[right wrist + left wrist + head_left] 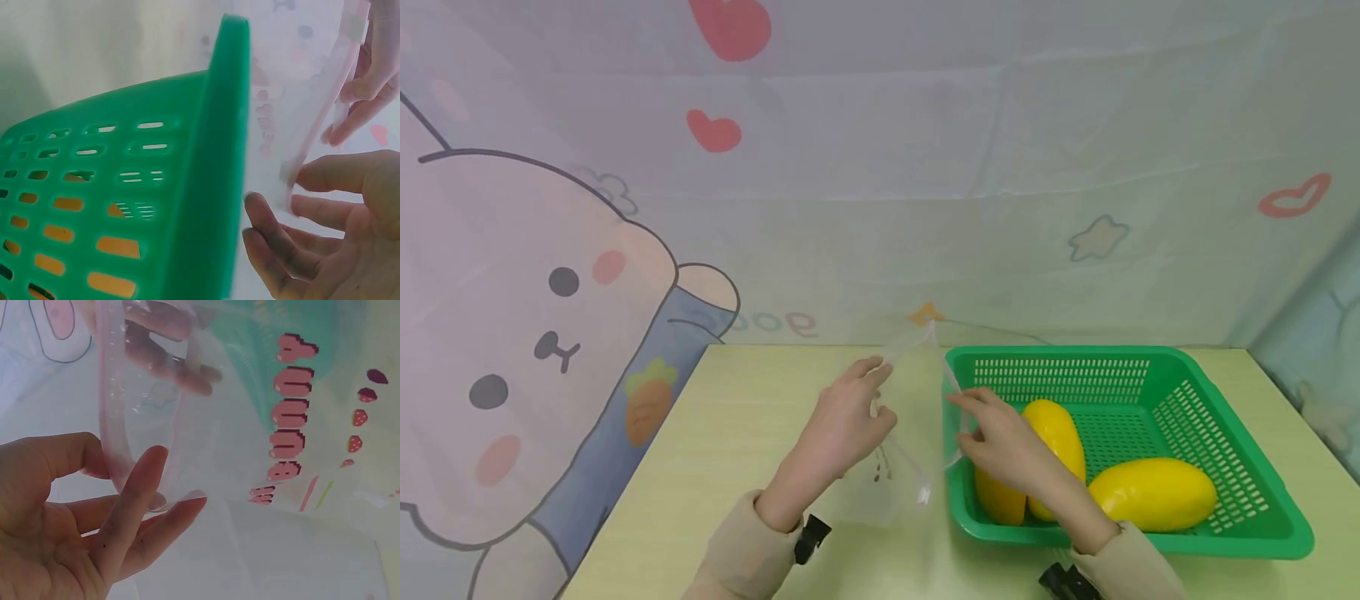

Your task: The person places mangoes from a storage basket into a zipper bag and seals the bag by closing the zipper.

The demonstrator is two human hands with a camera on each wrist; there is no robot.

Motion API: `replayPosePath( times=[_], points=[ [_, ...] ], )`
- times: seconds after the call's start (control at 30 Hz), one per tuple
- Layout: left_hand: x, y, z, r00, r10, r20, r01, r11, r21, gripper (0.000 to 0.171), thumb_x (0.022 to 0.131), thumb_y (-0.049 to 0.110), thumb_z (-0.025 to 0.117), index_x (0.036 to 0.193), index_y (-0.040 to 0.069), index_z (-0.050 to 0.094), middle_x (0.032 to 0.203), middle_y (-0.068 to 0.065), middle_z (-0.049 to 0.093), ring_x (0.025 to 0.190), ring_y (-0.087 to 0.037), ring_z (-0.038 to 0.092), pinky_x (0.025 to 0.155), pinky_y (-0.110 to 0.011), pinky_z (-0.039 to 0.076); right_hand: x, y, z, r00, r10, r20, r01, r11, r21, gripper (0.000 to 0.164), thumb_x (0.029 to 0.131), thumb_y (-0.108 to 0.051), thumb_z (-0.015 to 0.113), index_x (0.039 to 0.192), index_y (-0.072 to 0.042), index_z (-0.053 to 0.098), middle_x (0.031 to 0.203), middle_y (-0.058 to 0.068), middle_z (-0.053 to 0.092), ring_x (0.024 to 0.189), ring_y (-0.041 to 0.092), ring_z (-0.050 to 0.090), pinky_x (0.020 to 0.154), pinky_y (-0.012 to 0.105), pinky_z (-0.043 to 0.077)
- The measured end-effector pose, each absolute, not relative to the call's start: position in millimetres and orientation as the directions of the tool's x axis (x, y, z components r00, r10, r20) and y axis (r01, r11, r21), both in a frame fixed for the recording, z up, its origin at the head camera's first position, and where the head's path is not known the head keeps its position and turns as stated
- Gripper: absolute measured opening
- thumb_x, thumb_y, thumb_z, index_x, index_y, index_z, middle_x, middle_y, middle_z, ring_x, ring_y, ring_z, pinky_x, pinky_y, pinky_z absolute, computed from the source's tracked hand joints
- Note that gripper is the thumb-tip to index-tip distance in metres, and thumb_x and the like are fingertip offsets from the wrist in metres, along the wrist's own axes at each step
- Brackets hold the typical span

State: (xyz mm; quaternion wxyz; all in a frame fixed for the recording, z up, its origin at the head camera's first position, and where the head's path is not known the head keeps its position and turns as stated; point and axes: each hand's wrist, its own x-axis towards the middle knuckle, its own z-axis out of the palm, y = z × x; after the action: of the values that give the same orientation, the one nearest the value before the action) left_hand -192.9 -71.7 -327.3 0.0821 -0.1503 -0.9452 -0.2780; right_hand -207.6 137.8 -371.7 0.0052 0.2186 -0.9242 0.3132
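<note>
A clear plastic bag (917,375) with pink lettering and strawberry prints is held up between both hands, its pink-edged mouth spread apart. My left hand (853,417) pinches the near-left edge of the mouth, thumb and fingers on either side of the film in the left wrist view. On the opposite edge, my right hand (1000,433) grips the bag (281,81) between thumb and index finger, beside the green basket's left rim. Through the film (237,425), the right hand's fingers (169,356) show.
A green plastic basket (1232,546) stands on the right of the pale wooden table (700,467). Inside lie yellow, mango-like fruits (1153,496), partly covered by my right forearm. A printed cloth (880,167) with a cartoon animal hangs behind the table.
</note>
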Motion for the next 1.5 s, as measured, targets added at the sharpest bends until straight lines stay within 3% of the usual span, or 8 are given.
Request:
replayPosePath(
  times=[0.17,0.4,0.6,0.87,1.0,1.13,1.33,1.5],
  points=[
    [-194,-72,-328,-0.942,0.251,0.223,0.334,0.762,0.554,0.05,0.085,0.007,0.054,0.134,-0.001,0.054,0.14,-0.018,0.052,0.097,-0.026,0.066,0.065,-0.029,0.044,-207,142,-368,-0.898,-0.408,0.163,-0.422,0.7,-0.576,0.045,0.09,-0.013,0.062,0.134,-0.007,0.055,0.132,0.01,0.056,0.08,0.009,0.06,0.066,0.022,0.051],
    [-199,-72,-332,-0.946,0.245,0.211,0.322,0.763,0.561,0.05,0.085,0.009,0.054,0.134,0.0,0.054,0.14,-0.016,0.053,0.097,-0.025,0.065,0.072,-0.032,0.044,-204,152,-359,-0.887,-0.414,0.203,-0.453,0.701,-0.551,0.046,0.092,-0.017,0.062,0.137,-0.013,0.052,0.134,0.008,0.056,0.083,0.011,0.064,0.063,0.021,0.051],
    [-200,-74,-337,-0.954,0.239,0.18,0.299,0.752,0.587,0.051,0.085,0.007,0.054,0.135,-0.001,0.053,0.14,-0.016,0.052,0.092,-0.025,0.062,0.062,-0.026,0.04,-198,162,-354,-0.879,-0.425,0.215,-0.474,0.739,-0.478,0.046,0.093,-0.02,0.062,0.137,-0.014,0.051,0.134,0.006,0.058,0.083,0.01,0.064,0.063,0.022,0.05],
    [-201,-75,-335,-0.952,0.229,0.203,0.306,0.749,0.588,0.05,0.086,0.009,0.055,0.135,0.001,0.053,0.138,-0.015,0.054,0.089,-0.02,0.06,0.058,-0.023,0.039,-196,172,-352,-0.835,-0.508,0.209,-0.55,0.782,-0.295,0.031,0.086,-0.013,0.067,0.117,-0.016,0.062,0.116,-0.001,0.065,0.074,0.005,0.058,0.055,0.016,0.043],
    [-202,-75,-334,-0.953,0.226,0.202,0.302,0.746,0.593,0.05,0.085,0.009,0.056,0.135,0.001,0.053,0.138,-0.015,0.055,0.09,-0.02,0.061,0.055,-0.023,0.039,-198,178,-356,-0.738,-0.631,0.238,-0.666,0.738,-0.107,0.031,0.08,-0.011,0.074,0.109,-0.017,0.065,0.109,-0.002,0.066,0.083,0.013,0.062,0.068,0.027,0.052],
    [-202,-75,-335,-0.955,0.221,0.199,0.297,0.743,0.6,0.051,0.085,0.009,0.056,0.135,0.001,0.053,0.138,-0.015,0.054,0.092,-0.022,0.063,0.055,-0.023,0.04,-203,183,-363,-0.591,-0.771,0.239,-0.773,0.625,0.106,0.044,0.074,-0.01,0.08,0.114,-0.015,0.064,0.115,-0.001,0.065,0.105,0.021,0.061,0.086,0.043,0.052],
    [-203,-77,-335,-0.96,0.204,0.19,0.278,0.732,0.621,0.051,0.085,0.009,0.056,0.135,0.002,0.053,0.138,-0.014,0.055,0.097,-0.024,0.063,0.053,-0.023,0.04,-210,188,-377,-0.415,-0.885,0.212,-0.827,0.464,0.317,0.044,0.075,-0.006,0.075,0.115,-0.017,0.062,0.117,0.0,0.065,0.106,0.021,0.058,0.09,0.041,0.05],
    [-204,-77,-334,-0.958,0.211,0.193,0.286,0.733,0.617,0.051,0.085,0.009,0.055,0.136,0.002,0.053,0.14,-0.014,0.053,0.098,-0.024,0.063,0.055,-0.023,0.041,-215,193,-386,-0.333,-0.919,0.209,-0.841,0.39,0.374,0.045,0.07,0.0,0.073,0.108,-0.021,0.061,0.112,-0.002,0.065,0.102,0.019,0.057,0.094,0.044,0.049]
  ],
)
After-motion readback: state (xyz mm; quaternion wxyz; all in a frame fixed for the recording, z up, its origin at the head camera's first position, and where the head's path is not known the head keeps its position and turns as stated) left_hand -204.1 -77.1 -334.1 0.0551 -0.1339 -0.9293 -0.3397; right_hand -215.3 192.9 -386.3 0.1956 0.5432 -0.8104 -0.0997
